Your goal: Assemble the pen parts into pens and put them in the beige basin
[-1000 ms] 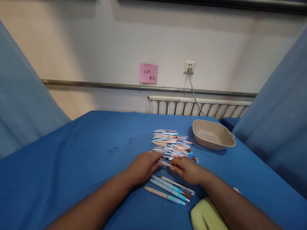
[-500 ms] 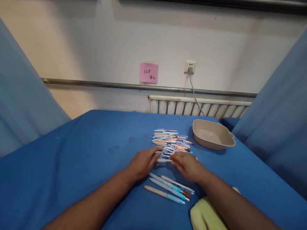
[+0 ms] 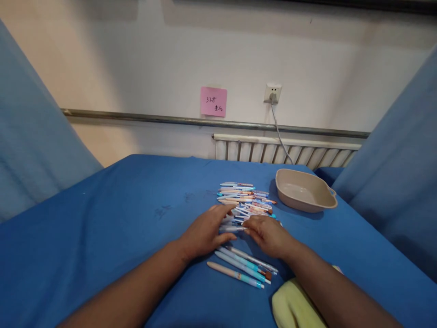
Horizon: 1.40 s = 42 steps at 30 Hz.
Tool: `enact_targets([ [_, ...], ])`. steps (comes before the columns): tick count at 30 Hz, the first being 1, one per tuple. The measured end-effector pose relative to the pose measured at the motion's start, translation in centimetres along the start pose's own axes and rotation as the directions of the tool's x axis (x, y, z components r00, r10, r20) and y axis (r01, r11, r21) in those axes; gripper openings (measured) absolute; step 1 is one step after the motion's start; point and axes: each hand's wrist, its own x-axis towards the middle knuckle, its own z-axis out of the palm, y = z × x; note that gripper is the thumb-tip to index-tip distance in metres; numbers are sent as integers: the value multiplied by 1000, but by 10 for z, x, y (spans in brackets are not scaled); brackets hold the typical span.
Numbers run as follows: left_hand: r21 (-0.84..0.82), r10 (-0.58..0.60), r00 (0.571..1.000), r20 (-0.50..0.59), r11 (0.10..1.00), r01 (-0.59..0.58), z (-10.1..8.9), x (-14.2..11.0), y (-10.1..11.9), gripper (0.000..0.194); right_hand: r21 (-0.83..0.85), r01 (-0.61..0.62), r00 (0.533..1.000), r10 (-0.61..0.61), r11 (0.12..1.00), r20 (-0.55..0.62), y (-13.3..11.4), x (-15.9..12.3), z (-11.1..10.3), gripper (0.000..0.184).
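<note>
My left hand is open at the left ends of the pens, thumb and fingers spread apart. Between my hands lies a pale pen, its right end pinched in the fingers of my right hand. Beyond them a pile of pens, in white, peach, blue and brown, lies crosswise; my hands hide its near part. Closer to me several pens lie apart from the pile, among them a peach and blue pen, a light blue pen and a clear silvery pen.
A beige plastic basin stands right of the pile on the blue sheet. A yellow-green cloth lies under my right forearm. Blue curtains hang on both sides. Behind are a radiator and a pink note.
My left thumb and fingers have spread apart, letting go of the pens' left ends. My right hand keeps its pinch in nearly the same place. The view has shifted slightly.
</note>
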Motion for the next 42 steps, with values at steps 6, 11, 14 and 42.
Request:
enact_targets([
  [6,15,-16,997,78,1000,15,4,0,2,31,-11,-1,1000,1,1000,17,-2,1,-1,25],
  [11,-67,-135,977,163,987,148,2,0,0,33,-23,19,1000,-19,1000,-2,-1,1,0,23],
  [14,-59,-56,998,27,997,57,0,-1,2,47,-8,-2,1000,2,1000,-20,0,0,0,22],
  [42,174,-135,981,138,979,110,-18,0,-20,31,-113,-124,988,133,986,79,16,-4,-10,16],
])
